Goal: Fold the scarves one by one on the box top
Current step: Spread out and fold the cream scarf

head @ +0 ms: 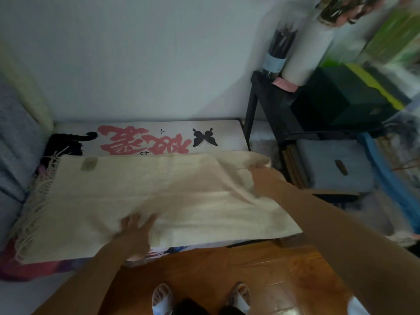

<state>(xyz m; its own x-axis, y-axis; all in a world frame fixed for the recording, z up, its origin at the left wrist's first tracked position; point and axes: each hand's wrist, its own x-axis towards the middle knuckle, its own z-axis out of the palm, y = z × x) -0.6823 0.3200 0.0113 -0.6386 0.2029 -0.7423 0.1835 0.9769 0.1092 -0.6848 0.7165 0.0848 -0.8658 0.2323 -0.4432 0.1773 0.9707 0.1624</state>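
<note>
Upside-down pink characters [145, 140], unreadable

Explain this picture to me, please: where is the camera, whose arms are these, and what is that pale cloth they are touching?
There is no machine here. A person wears one wide-angle camera on the head, looking down, so you see their own arms and, at the bottom, their feet on the wooden floor. The pale cloth is a cream scarf with a fringe at its left end, spread over a box top printed with pink characters and a black butterfly. The left hand lies flat on the scarf's near part, fingers spread. The right hand grips the scarf's far right corner, which looks lifted. The picture is somewhat blurred.
</note>
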